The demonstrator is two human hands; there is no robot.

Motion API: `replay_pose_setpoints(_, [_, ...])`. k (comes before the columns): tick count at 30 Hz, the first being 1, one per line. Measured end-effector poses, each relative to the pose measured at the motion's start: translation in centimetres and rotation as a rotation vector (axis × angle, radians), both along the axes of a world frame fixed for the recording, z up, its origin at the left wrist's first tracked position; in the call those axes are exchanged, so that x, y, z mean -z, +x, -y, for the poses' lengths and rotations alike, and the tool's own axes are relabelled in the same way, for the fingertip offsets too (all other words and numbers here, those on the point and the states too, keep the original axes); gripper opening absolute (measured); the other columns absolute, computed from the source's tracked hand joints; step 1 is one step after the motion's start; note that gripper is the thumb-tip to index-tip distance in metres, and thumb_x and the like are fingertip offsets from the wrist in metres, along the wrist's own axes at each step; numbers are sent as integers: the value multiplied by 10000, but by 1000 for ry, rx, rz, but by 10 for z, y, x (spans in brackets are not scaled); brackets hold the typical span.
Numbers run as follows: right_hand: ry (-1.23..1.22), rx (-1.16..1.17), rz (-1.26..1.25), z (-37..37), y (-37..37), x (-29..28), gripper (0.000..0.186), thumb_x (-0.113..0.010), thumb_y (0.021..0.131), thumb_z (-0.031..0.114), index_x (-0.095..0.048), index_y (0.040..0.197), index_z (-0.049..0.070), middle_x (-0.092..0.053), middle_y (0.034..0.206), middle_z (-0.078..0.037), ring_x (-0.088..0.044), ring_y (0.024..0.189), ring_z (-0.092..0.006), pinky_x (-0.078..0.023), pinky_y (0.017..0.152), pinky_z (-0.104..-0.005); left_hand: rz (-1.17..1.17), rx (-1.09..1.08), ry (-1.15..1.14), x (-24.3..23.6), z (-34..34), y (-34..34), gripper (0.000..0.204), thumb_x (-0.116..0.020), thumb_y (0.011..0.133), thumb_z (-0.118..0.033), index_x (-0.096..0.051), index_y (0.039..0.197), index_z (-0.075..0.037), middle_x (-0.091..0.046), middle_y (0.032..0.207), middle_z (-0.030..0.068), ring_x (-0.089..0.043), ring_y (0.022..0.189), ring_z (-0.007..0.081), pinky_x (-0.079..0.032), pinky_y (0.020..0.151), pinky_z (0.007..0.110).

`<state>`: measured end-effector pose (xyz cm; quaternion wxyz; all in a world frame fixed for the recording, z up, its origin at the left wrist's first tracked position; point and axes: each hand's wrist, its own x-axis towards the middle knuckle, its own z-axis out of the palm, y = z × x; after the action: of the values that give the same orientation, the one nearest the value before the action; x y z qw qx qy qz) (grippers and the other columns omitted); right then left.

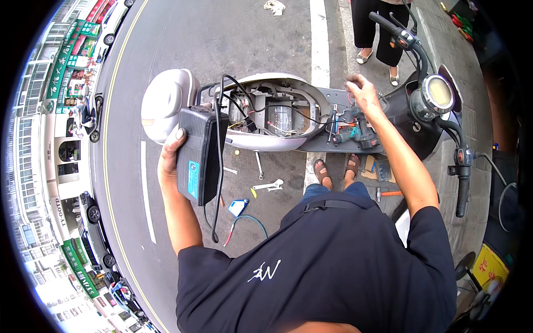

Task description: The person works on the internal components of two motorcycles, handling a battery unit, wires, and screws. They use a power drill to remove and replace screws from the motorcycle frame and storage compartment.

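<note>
My left hand (169, 152) grips a black ribbed box with a blue label and black cables (194, 150), held up near the scooter's rear. Its cables loop over the top and hang down beside it. Behind stands an electric scooter (261, 145) with the seat off, its opened body showing wires and a clear-sided part. Above the footboard, my right hand (363, 94) is raised with its fingers loosely bent and apart, and nothing shows in it. Below that hand, a teal and black power drill (350, 135) and several small tools lie on the footboard.
A wrench (259, 165), an adjustable wrench (269, 185), a blue and white container (238, 207), a teal hose (252, 218) and a hammer (388, 193) lie on the ground. Another person (383, 33) stands beyond the handlebar (422, 55). A road with parked cars (97, 233) runs at left.
</note>
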<state>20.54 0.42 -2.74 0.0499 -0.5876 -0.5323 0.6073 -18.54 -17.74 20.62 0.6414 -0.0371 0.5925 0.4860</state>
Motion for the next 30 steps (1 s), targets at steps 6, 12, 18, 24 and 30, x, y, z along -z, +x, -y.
replay_pose_setpoints(6, [526, -407, -629, 11, -190, -124, 232, -585, 873, 121, -609, 1088, 38, -641, 959, -119, -633, 834, -222, -518, 776, -319, -6, 111, -135, 6, 5, -1, 716, -698, 728, -331, -461, 1304, 23, -628, 1100, 141, -655, 893, 201, -545, 807, 320])
replay_pose_setpoints(12, [-59, -865, -763, -6, -175, -120, 291, -536, 866, 91, -619, 1137, 24, -650, 1019, -103, -613, 918, -207, -483, 844, -338, 113, 471, -105, 28, 0, 11, 705, -724, 766, -340, -448, 1316, 3, -615, 1076, 111, -631, 911, 141, -533, 765, 249])
replay_pose_setpoints(18, [-563, -704, -600, 15, -131, -109, 331, -566, 893, 161, -589, 1209, 68, -592, 1087, -64, -563, 807, -115, -489, 722, -294, 90, 677, -44, 44, -4, 22, 677, -707, 810, -300, -432, 1351, 1, -591, 1113, 83, -589, 946, 138, -483, 833, 267])
replay_pose_setpoints(24, [-2, -929, -466, 7, -135, -81, 272, -629, 824, 176, -616, 1082, 88, -569, 1033, -103, -586, 939, -285, -465, 819, -392, 13, 801, -22, 55, -32, 26, 719, -713, 805, -340, -422, 1360, 13, -591, 1132, 112, -577, 991, 154, -465, 872, 279])
replay_pose_setpoints(30, [526, -187, -408, -7, -105, -102, 184, -553, 834, -25, -561, 1016, -1, -610, 979, -128, -627, 839, -249, -505, 756, -329, 120, 520, -152, 95, -14, 37, 593, -668, 858, -325, -449, 1298, 7, -650, 1006, 89, -662, 788, 121, -551, 658, 238])
